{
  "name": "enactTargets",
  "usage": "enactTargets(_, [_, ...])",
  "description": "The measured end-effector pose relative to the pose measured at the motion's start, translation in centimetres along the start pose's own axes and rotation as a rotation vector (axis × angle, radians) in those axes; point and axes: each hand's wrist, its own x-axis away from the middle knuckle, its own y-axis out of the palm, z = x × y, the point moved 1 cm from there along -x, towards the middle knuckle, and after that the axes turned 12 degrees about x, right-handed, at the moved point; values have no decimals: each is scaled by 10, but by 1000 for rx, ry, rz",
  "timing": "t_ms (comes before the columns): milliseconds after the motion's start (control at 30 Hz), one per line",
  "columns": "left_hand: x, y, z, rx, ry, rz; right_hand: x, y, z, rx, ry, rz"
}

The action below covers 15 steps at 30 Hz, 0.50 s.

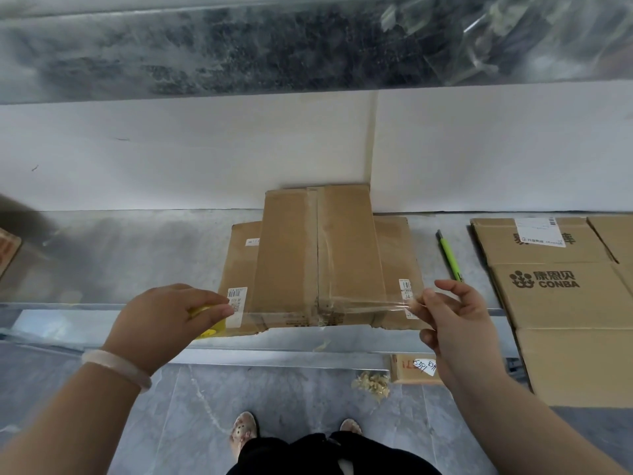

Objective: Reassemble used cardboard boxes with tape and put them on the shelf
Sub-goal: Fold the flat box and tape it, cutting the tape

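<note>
A brown cardboard box [318, 255] stands on the grey worktop [137, 255] with its two long flaps folded shut and the end flaps sticking out at both sides. My left hand [171, 320] grips a yellow-cored tape roll [210, 323] at the box's near left corner. A strip of clear tape [325, 308] stretches from the roll across the near end of the box. At the box's near right corner my right hand [452, 317] pinches the free end of that strip between thumb and fingers.
A green utility knife [449, 255] lies right of the box. Flattened cardboard boxes [561, 293], one printed CONBA, are stacked at the right. A white wall runs behind the worktop. Scraps of cardboard [411, 368] lie on the tiled floor by my feet.
</note>
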Motion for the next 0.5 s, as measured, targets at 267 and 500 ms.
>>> enactTargets(267, [-10,14,1,-60,-100,-71,-12,13,14,82,-17,58])
enactTargets(500, [-19,17,1,-146,-97,-124,-23,27,32,395,-151,97])
